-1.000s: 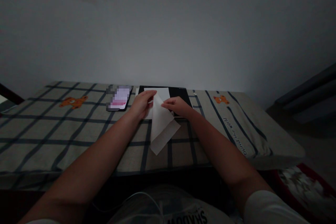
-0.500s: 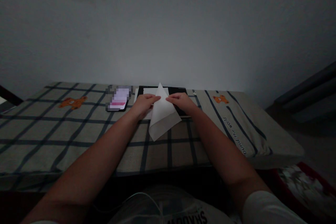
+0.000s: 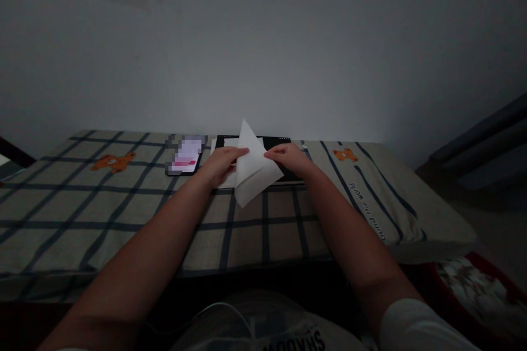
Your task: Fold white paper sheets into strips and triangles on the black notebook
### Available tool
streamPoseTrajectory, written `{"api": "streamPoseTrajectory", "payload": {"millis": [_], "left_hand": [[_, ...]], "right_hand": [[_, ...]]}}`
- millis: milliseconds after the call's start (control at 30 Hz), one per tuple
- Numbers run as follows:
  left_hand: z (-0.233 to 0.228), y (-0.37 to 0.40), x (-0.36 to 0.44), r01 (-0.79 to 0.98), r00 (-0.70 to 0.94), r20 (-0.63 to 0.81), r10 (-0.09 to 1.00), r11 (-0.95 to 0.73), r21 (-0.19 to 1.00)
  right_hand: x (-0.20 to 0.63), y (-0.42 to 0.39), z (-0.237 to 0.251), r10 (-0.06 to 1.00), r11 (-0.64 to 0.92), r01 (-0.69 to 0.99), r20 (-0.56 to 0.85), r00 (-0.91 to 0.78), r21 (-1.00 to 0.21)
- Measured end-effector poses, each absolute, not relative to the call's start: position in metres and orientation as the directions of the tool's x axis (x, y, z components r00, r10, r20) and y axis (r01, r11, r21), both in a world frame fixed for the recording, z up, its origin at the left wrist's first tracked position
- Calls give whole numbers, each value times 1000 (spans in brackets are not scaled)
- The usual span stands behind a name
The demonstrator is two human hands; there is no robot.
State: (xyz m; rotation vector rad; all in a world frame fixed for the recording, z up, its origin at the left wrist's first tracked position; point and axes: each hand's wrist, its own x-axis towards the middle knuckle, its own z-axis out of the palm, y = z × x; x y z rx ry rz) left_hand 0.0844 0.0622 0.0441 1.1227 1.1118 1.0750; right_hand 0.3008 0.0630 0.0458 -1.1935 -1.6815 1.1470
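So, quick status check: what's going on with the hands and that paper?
Left hand and right hand both pinching the paper, lifted and tilted. Tablet right behind it. Phone left, apart.

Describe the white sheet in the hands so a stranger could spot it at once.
Start at the checked blanket with orange bears, then go to the dark tablet at its far edge by the wall. Just in front, the left hand and right hand pinch a white paper sheet, lifted with one corner pointing up, unlike the flat white paper beneath.
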Motion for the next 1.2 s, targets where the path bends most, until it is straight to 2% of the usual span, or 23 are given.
{"api": "streamPoseTrajectory", "payload": {"millis": [100,200,400,733,900,1100,1200], "left_hand": [[43,61,84,-45,177,-111,978,121,992],[41,62,83,-40,148,-97,984,104,994],[39,66,81,-51,113,-65,992,71,996],[38,65,81,-26,98,-71,993,73,997],[37,67,81,-28,120,-77,990,81,996],[41,66,82,-49,226,-105,969,119,992],[43,62,82,-6,207,-124,971,128,992]], "right_hand": [[303,65,44,960,149,258,77,-270,-954],[304,65,45,953,126,231,53,-299,-965],[309,65,45,943,175,349,55,-328,-920],[310,68,41,939,177,352,50,-342,-919],[311,69,42,952,215,374,107,-287,-902],[314,69,47,981,169,345,123,-150,-923],[316,69,48,984,155,314,119,-132,-937]]}}
